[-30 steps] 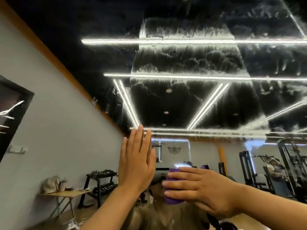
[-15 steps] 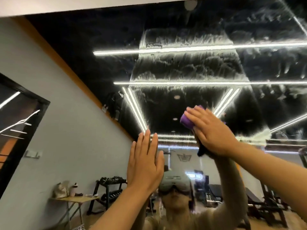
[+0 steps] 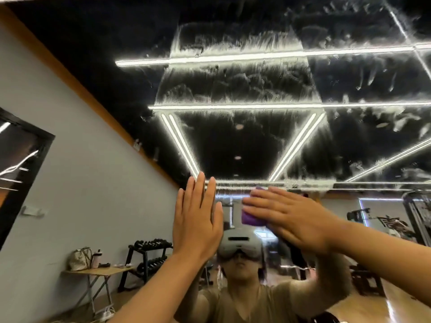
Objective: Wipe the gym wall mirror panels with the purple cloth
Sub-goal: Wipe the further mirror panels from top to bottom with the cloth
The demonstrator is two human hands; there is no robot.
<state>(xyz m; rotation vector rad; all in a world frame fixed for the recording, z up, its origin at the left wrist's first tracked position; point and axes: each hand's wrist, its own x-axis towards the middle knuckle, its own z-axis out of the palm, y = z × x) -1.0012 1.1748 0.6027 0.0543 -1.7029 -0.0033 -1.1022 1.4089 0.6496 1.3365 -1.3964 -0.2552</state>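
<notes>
The wall mirror (image 3: 233,145) fills the view and carries white smeared streaks across its upper part. My left hand (image 3: 197,220) lies flat against the glass, fingers straight and pointing up. To its right, my right hand (image 3: 289,220) presses the purple cloth (image 3: 250,219) onto the mirror with straight fingers pointing left. Only the cloth's left edge shows from under the fingers. My own reflection with a headset shows below the hands.
The mirror reflects a grey wall, a dumbbell rack (image 3: 149,257), a small folding table (image 3: 100,271) with a bag, and gym machines (image 3: 415,220) at the right. A dark framed panel (image 3: 21,178) is at the far left.
My right hand swept the cloth up from beside the left hand to higher on the glass, then came back down level with the left hand. The left hand stayed flat on the mirror.
</notes>
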